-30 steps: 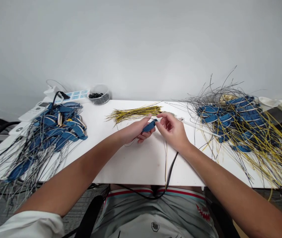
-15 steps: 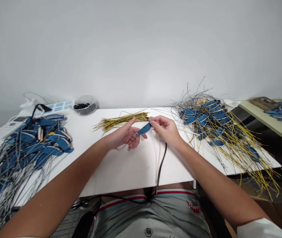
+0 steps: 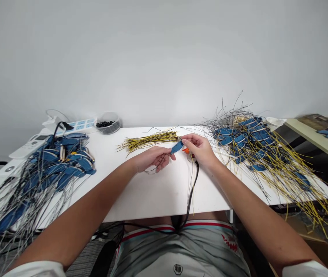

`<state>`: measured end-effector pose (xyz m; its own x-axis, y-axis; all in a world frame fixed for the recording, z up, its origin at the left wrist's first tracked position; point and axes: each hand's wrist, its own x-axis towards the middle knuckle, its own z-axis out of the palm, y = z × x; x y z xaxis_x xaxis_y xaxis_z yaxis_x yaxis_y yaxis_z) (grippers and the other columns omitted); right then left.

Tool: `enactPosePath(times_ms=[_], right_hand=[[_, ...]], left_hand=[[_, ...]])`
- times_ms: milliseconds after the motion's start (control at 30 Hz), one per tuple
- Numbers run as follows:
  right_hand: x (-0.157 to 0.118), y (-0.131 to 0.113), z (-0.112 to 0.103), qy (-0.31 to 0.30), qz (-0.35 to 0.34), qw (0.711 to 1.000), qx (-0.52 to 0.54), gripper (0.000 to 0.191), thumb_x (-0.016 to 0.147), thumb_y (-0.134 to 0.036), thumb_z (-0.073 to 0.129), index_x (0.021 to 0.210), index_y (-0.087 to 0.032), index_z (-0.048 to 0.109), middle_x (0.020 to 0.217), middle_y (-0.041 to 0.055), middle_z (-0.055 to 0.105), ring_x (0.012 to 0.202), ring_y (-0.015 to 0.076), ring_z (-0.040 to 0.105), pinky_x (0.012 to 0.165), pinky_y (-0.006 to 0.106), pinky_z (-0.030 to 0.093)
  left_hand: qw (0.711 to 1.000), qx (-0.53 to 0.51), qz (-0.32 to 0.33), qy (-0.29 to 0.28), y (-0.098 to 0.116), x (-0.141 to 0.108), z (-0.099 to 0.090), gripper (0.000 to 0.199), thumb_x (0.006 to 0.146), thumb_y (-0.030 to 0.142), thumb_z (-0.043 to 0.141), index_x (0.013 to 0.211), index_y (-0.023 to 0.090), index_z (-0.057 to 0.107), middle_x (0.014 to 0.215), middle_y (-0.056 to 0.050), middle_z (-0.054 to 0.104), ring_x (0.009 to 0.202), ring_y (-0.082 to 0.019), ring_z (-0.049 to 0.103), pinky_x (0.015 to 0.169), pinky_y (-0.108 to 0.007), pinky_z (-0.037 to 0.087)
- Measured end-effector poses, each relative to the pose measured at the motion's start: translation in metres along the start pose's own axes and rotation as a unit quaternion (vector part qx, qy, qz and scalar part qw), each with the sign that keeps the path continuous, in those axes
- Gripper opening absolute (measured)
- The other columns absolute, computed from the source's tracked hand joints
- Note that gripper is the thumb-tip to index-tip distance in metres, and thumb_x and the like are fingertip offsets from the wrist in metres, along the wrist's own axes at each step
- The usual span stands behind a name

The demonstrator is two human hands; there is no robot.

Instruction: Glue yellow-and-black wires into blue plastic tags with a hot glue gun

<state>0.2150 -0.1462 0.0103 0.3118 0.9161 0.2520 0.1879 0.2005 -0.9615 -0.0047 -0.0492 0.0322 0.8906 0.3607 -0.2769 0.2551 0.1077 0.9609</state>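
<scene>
A small blue curved piece point(image 3: 177, 147) with thin wires at its ends hangs between my two hands above the white table point(image 3: 164, 192). The fingers of my left hand point(image 3: 158, 157) are closed at its left end, where dark wires trail past the palm. At its right end, my right hand point(image 3: 200, 149) pinches the piece between thumb and fingers. A yellow wire runs down from there. Under my right hand is an orange-tipped thing point(image 3: 186, 151) with a thick black cord point(image 3: 192, 192); my hand partly hides it, so its kind is unclear.
Behind my hands lies a bundle of yellow and black wires point(image 3: 149, 141). Blue pieces with grey wires point(image 3: 71, 169) are heaped left, others with yellow wires point(image 3: 253, 134) right. A round clear tub of black parts point(image 3: 108, 124) and a power strip point(image 3: 84, 125) stand back left.
My left hand's fingers have closed onto the left end of the blue piece. The orange-tipped thing now shows beneath my right hand. The whole view has shifted slightly.
</scene>
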Motion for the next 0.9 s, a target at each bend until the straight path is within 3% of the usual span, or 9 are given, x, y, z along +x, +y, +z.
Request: enactPosePath(times_ms=[100,167,233,300,400,467,533,667,900], right_hand=[[0.0,-0.009,-0.015,0.08,-0.015,0.985,-0.153,0.04,0.091,-0.058,0.066,0.099,-0.019,0.073,0.084,0.0034,0.07,0.075,0.0167,0.061,0.069,0.029,0.047],[-0.002,-0.013,-0.023,0.106,0.027,0.943,-0.313,0.046,0.092,-0.063,0.06,0.078,-0.019,0.067,0.071,0.0036,0.066,0.067,0.0176,0.057,0.064,0.031,0.041],[-0.006,-0.016,-0.025,0.084,0.085,0.883,-0.453,0.052,0.089,-0.07,0.059,0.072,-0.021,0.064,0.068,0.0051,0.066,0.066,0.0205,0.058,0.062,0.033,0.037],[-0.009,-0.017,-0.022,0.059,0.121,0.833,-0.537,0.055,0.084,-0.076,0.061,0.079,-0.022,0.067,0.074,0.007,0.069,0.073,0.0249,0.062,0.064,0.034,0.037],[-0.01,-0.018,-0.012,0.022,0.148,0.792,-0.592,0.062,0.079,-0.083,0.06,0.081,-0.022,0.069,0.081,0.01,0.072,0.08,0.0302,0.067,0.067,0.036,0.04],[-0.008,-0.019,-0.009,-0.003,0.163,0.784,-0.599,0.063,0.078,-0.084,0.059,0.075,-0.021,0.068,0.079,0.0113,0.072,0.08,0.0306,0.067,0.067,0.036,0.04],[-0.006,-0.018,-0.009,-0.007,0.17,0.795,-0.582,0.058,0.079,-0.079,0.062,0.07,-0.021,0.067,0.076,0.0106,0.07,0.076,0.028,0.065,0.064,0.034,0.037],[-0.005,-0.008,-0.015,0.024,0.149,0.853,-0.5,0.047,0.081,-0.067,0.064,0.07,-0.022,0.062,0.074,0.007,0.068,0.069,0.0217,0.059,0.059,0.032,0.031],[-0.009,0.019,-0.018,0.124,0.054,0.96,-0.247,0.029,0.08,-0.042,0.07,0.094,-0.022,0.056,0.078,0.0002,0.064,0.068,0.0182,0.054,0.063,0.029,0.039]], left_hand=[[0.999,-0.02,0.003,0.029,0.0,0.001,0.002,0.049,0.095,0.061,0.052,0.096,0.014,0.065,0.059,0.0,0.054,0.045,-0.01,0.049,0.046,-0.022,0.042],[0.997,-0.045,0.007,0.06,-0.001,0.003,0.003,0.046,0.096,0.059,0.051,0.095,0.015,0.063,0.057,0.002,0.052,0.044,-0.01,0.049,0.044,-0.023,0.042],[0.993,-0.067,0.009,0.094,-0.002,0.005,0.003,0.042,0.097,0.055,0.049,0.094,0.015,0.062,0.056,0.002,0.049,0.044,-0.01,0.048,0.043,-0.022,0.041],[0.989,-0.084,0.014,0.123,-0.004,0.007,0.002,0.04,0.097,0.054,0.048,0.095,0.016,0.061,0.057,0.003,0.048,0.043,-0.01,0.047,0.042,-0.022,0.04],[0.982,-0.099,0.035,0.158,-0.007,0.01,0.001,0.043,0.096,0.058,0.052,0.097,0.016,0.062,0.059,0.003,0.05,0.043,-0.009,0.047,0.041,-0.021,0.039],[0.977,-0.105,0.054,0.177,-0.009,0.011,0.0,0.046,0.094,0.061,0.054,0.097,0.015,0.062,0.061,0.002,0.051,0.044,-0.008,0.047,0.041,-0.019,0.037],[0.973,-0.112,0.065,0.191,-0.01,0.012,0.0,0.049,0.095,0.063,0.054,0.098,0.015,0.062,0.063,0.002,0.051,0.044,-0.007,0.045,0.04,-0.019,0.036],[0.969,-0.115,0.073,0.206,-0.011,0.014,0.0,0.05,0.096,0.064,0.051,0.1,0.015,0.06,0.063,0.003,0.05,0.042,-0.007,0.043,0.04,-0.019,0.036],[0.965,-0.15,0.084,0.198,-0.011,0.015,0.001,0.047,0.096,0.064,0.052,0.102,0.018,0.055,0.059,0.007,0.035,0.046,-0.007,0.035,0.04,-0.018,0.037]])
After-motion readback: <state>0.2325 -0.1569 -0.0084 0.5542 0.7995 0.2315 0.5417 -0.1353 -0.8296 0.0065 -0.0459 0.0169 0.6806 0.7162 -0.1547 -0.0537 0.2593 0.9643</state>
